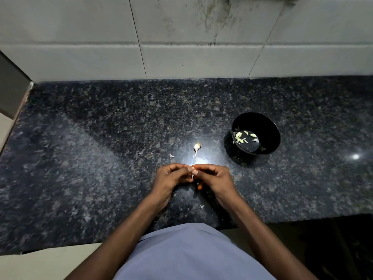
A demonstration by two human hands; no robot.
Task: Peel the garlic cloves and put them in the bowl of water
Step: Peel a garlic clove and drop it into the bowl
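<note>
On the dark granite counter [101,158], seen from above, the scene was laid out before a tiled wall [181,37]. At the far left, a grey panel edge [12,91] was seen beside the counter's end. Left of centre, a small scrap of peel [172,155] was seen lying on the stone. Just below it, the left hand [171,178] was held over the counter with its fingers curled inward, meeting the right hand [214,178] fingertip to fingertip. Between them a small clove [193,168] was pinched by both hands, mostly hidden by the fingers; a thin strand of skin [193,176] was seen hanging under it. Just beyond the hands, a garlic piece [197,147] with a stalk was lying in a bright glare. Further right, well apart from the hands, a black bowl [268,126] was standing, with water and several peeled cloves [241,137] seen inside it.
</note>
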